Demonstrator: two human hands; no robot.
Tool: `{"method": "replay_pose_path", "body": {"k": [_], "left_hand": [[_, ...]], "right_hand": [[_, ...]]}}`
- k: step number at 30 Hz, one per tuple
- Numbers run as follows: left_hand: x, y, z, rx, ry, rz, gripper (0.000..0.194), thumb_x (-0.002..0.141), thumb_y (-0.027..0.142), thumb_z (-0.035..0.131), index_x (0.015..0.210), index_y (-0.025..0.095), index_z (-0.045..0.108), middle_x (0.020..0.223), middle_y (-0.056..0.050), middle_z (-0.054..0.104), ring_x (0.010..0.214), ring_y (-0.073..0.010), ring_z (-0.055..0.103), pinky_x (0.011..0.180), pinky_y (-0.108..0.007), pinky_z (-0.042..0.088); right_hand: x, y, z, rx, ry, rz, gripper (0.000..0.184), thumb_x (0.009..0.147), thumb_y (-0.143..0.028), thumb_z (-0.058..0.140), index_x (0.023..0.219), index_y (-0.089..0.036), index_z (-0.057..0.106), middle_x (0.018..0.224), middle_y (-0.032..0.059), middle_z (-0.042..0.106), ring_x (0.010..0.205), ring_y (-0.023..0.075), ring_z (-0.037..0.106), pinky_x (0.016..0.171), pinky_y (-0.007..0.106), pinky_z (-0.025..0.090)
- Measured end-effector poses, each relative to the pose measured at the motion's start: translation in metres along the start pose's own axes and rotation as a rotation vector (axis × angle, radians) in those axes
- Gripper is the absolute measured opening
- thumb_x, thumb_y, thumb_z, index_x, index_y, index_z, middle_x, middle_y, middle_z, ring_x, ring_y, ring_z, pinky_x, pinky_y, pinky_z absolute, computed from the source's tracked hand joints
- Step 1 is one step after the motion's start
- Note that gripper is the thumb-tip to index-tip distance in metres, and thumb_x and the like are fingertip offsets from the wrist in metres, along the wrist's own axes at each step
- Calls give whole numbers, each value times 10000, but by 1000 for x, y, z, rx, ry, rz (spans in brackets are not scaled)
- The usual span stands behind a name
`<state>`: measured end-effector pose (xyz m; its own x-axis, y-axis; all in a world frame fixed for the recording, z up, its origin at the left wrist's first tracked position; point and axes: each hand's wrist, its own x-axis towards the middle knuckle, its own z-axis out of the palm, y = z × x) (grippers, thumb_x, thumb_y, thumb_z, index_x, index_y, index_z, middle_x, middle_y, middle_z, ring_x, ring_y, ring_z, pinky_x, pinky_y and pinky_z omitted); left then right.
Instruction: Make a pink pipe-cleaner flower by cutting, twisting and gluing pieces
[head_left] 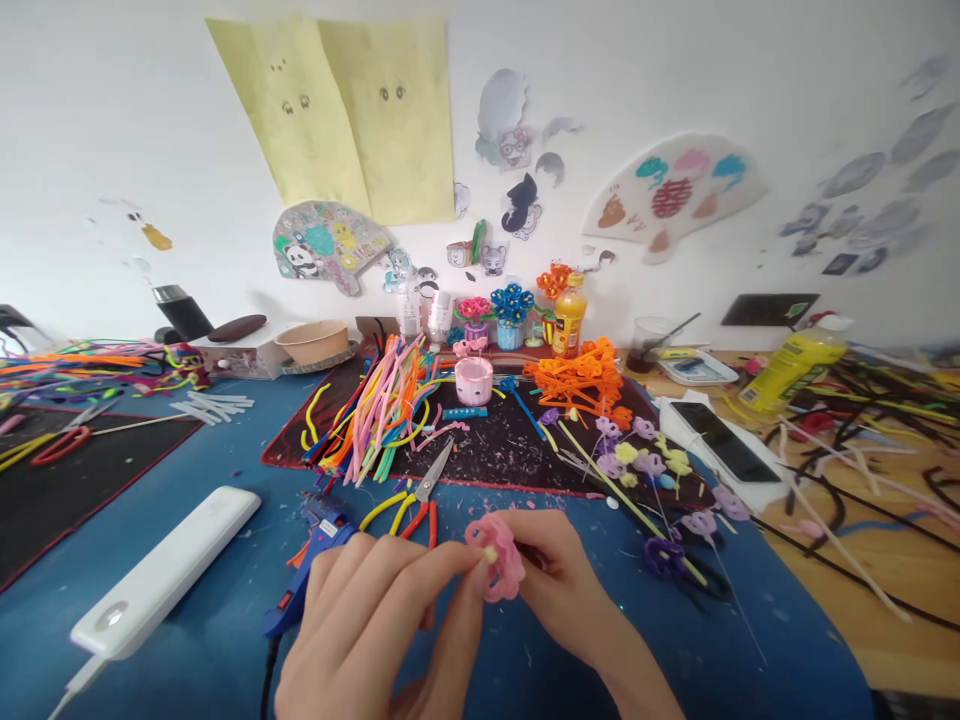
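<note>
A pink pipe-cleaner flower (504,572) with a pale yellow centre is held up between my hands at the front of the table. My left hand (397,610) pinches at the yellow centre with thumb and forefinger. From behind and to the right, my right hand (562,580) grips the flower; its fingertips are partly hidden by the petals. Just beyond my left hand lie scissors (431,475), pliers with red and yellow handles (411,515) and a blue hot glue gun (319,560).
A bundle of coloured pipe cleaners (382,405), a small pink pot (473,382) and orange pipe-cleaner pieces (581,378) lie on the dark mat. Purple and yellow flowers (630,460) spread at right, beside a phone (726,440). A white power bank (169,570) lies left.
</note>
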<state>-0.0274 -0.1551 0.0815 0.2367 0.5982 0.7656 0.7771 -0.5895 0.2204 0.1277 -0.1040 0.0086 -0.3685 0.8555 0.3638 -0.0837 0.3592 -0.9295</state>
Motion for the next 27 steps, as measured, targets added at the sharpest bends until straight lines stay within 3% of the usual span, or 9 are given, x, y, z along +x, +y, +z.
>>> {"method": "replay_pose_path", "body": {"k": [18, 27], "left_hand": [[-4, 0, 4, 99, -18, 29, 147, 774, 147, 687, 897, 212, 640, 686, 47, 650, 584, -98, 546, 634, -269, 382], [0, 1, 3, 127, -57, 76, 145, 777, 160, 688, 900, 214, 633, 663, 53, 636, 565, -98, 526, 616, -268, 369]], "right_hand": [[0, -5, 0, 4, -24, 24, 431, 908, -490, 516, 668, -157, 644, 592, -30, 514, 544, 100, 391, 511, 225, 280], [-11, 11, -10, 107, -83, 27, 382, 812, -545, 642, 993, -214, 701, 795, 29, 644, 698, 156, 530, 644, 247, 436]]}}
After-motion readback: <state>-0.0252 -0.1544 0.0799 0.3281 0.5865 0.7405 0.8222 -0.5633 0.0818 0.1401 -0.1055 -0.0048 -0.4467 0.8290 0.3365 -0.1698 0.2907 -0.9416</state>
